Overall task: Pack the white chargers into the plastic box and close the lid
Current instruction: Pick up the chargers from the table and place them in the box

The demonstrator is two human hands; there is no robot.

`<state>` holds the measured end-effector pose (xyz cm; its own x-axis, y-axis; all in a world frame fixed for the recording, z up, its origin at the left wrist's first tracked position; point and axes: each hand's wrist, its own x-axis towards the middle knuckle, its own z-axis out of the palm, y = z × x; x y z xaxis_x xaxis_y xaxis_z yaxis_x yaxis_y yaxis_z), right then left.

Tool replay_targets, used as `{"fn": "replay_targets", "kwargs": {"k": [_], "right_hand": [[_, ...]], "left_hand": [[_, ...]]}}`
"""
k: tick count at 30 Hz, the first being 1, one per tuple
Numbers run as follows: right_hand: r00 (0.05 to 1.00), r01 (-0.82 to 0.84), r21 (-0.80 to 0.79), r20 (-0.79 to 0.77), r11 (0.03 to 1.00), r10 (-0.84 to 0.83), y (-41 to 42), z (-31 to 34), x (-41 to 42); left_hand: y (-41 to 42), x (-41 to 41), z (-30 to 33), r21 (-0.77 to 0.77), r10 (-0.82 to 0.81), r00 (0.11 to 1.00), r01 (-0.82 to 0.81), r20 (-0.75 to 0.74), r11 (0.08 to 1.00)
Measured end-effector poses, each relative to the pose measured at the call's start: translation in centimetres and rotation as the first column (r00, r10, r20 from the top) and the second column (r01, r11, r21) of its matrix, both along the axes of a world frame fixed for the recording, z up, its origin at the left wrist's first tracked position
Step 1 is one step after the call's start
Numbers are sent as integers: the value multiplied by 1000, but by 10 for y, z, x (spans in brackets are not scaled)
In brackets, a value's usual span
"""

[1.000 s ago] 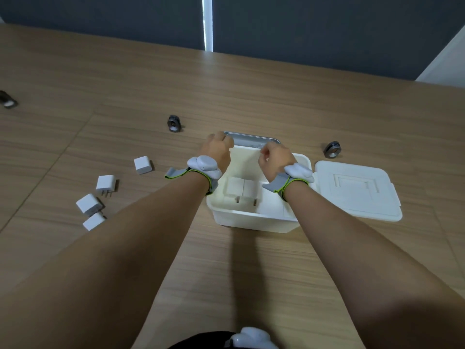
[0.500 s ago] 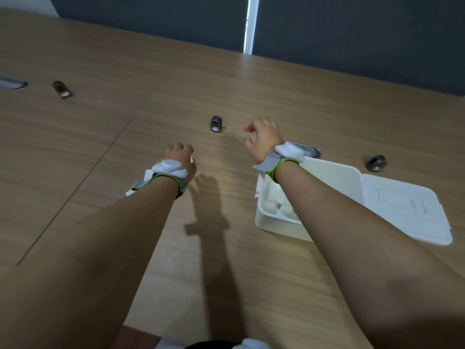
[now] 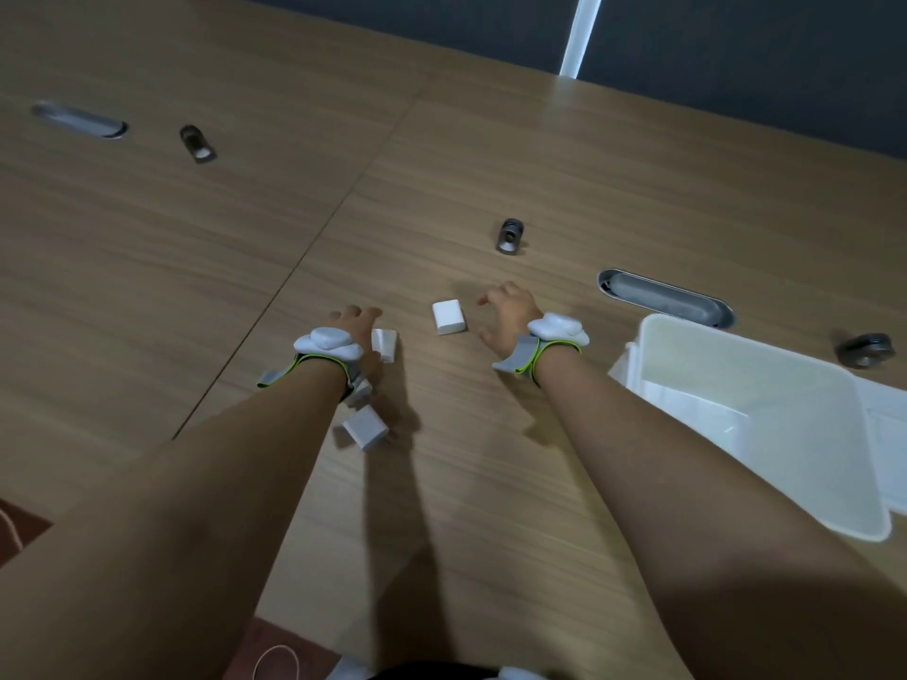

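A white charger (image 3: 448,316) lies on the wooden table just left of my right hand (image 3: 505,316), whose fingers are spread apart a short way from it. My left hand (image 3: 358,331) reaches down over a second white charger (image 3: 384,344); its fingers are hidden, so contact is unclear. A third charger (image 3: 365,428) lies beside my left forearm, and a fourth (image 3: 358,392) peeks out under the wrist. The open white plastic box (image 3: 765,385) stands at the right, with its lid (image 3: 888,434) lying beyond it at the frame edge.
Small dark metal cylinders (image 3: 510,236) (image 3: 197,143) (image 3: 865,349) stand on the table. Two oval metal cable slots (image 3: 665,296) (image 3: 81,120) are set into the tabletop. A seam (image 3: 294,272) runs diagonally across the wood.
Both hands left the box and swung left across the table to the loose chargers. The view turned left with them, so the box now sits at the right edge.
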<state>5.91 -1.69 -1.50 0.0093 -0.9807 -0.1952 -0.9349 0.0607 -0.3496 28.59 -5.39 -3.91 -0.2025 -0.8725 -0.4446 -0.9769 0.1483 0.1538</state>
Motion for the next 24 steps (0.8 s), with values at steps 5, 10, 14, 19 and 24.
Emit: {"fn": "replay_targets", "kwargs": {"k": [5, 10, 14, 19, 24], "right_hand": [[998, -53, 42, -13, 998, 53, -21, -19, 13], [994, -106, 119, -4, 987, 107, -47, -36, 23], [985, -168, 177, 3, 970, 170, -58, -48, 27], [986, -167, 164, 54, 972, 161, -56, -57, 18], [996, -87, 102, 40, 991, 83, -49, -60, 9]], "left_hand": [[-15, 5, -14, 35, -16, 999, 18, -41, 999], [-28, 4, -29, 0, -52, 989, 53, -137, 999], [-38, 0, -35, -37, -48, 979, 42, -197, 998], [-42, -5, -46, -46, 41, 963, -55, -265, 997], [-40, -9, -52, -49, 114, 943, -136, -313, 990]]}}
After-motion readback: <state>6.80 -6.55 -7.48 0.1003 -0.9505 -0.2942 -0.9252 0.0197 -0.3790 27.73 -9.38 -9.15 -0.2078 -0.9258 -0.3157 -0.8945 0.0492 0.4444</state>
